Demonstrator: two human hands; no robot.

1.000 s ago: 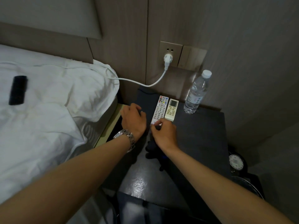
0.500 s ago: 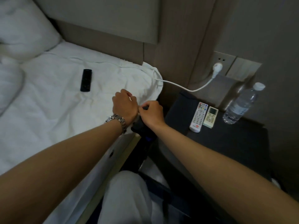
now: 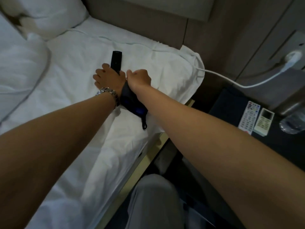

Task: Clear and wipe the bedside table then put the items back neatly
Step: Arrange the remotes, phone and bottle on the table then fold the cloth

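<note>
**Dark cloth and black remote gripped over the bed**

Both forearms stretch out over the white bed sheet (image 3: 69,146). The left hand (image 3: 108,78), with a metal watch (image 3: 109,95) at the wrist, has its fingers wrapped around the near end of a black remote (image 3: 116,59) lying on the sheet. The right hand (image 3: 139,78) is closed in a fist, clutching a dark cloth (image 3: 133,103) that hangs under the wrist onto the sheet. On the dark bedside table (image 3: 227,103) to the right lie a white remote (image 3: 249,114) and a cream remote (image 3: 264,121) side by side, with a water bottle (image 3: 292,123) just beside them.
</note>
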